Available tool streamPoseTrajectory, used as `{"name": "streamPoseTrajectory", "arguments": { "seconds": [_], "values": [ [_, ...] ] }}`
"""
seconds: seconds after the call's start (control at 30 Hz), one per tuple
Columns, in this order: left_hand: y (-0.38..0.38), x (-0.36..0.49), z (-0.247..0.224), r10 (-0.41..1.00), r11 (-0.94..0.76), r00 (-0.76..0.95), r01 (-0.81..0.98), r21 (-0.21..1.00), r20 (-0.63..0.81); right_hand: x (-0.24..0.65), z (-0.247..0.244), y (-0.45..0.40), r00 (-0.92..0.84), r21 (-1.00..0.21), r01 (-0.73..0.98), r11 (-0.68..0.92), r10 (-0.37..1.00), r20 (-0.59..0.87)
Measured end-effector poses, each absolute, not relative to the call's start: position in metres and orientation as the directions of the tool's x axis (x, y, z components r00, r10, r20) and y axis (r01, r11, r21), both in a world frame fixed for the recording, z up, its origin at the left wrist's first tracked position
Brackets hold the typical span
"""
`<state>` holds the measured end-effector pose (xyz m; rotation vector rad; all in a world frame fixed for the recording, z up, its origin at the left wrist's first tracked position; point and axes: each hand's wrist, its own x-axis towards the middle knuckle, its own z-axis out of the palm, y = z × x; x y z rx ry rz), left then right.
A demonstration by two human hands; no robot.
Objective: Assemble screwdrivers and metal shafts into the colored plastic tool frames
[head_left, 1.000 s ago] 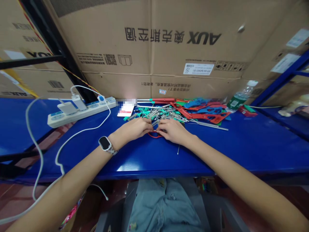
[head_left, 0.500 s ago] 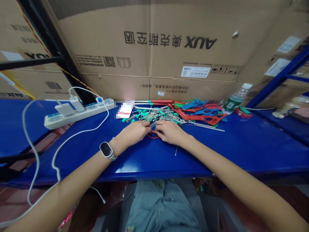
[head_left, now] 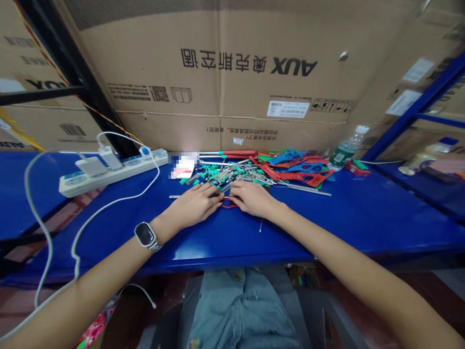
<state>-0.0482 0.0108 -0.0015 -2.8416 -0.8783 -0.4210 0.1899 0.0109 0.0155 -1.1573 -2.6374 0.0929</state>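
Between my hands, just above the blue tabletop (head_left: 283,242), is a small red looped plastic piece (head_left: 228,205). My right hand (head_left: 251,198) is closed, its fingertips pinching the right end of that piece. At its left end is my left hand (head_left: 196,206), fingers bent together and tips close to the red piece. A thin silver rod (head_left: 174,197) sticks out to the left from behind this hand; its grip on it is mostly hidden. Beside my right hand lies a dark-handled tool (head_left: 268,189) with a thin shaft. Beyond my fingers spreads a pile of metal parts with green tips (head_left: 232,172).
Red and blue plastic parts (head_left: 305,167) lie behind on the right, beside a green-labelled bottle (head_left: 343,154). On the left are a white power strip (head_left: 112,172) and its cable (head_left: 119,199). A large cardboard box (head_left: 225,72) stands along the back.
My left hand has shifted left and lower, with its fingers straighter. The silver rod now shows beyond it. My right hand stays at the red piece; the view has shifted slightly.
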Motion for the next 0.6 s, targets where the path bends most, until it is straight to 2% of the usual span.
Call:
{"name": "streamPoseTrajectory", "arguments": {
  "seconds": [0.1, 0.27, 0.4, 0.6],
  "values": [
    [0.019, -0.044, 0.001, 0.546, -0.818, 0.776, 0.575, 0.002, 0.315, 0.188, 0.018, 0.01, -0.662, -0.12, 0.717, 0.687, 0.725, 0.193],
    [0.036, -0.034, 0.015, 0.556, -0.826, 0.803, 0.563, 0.035, 0.213, 0.186, 0.02, 0.01, -0.669, -0.067, 0.724, 0.687, 0.722, 0.177],
    [0.034, -0.029, 0.019, 0.528, -0.838, 0.832, 0.543, -0.052, 0.17, 0.186, 0.02, 0.01, -0.676, -0.041, 0.721, 0.691, 0.716, 0.173],
    [0.017, -0.021, 0.011, 0.565, -0.777, 0.79, 0.607, -0.168, 0.238, 0.184, 0.024, 0.009, -0.679, -0.014, 0.726, 0.687, 0.721, 0.142]
  ]
}}
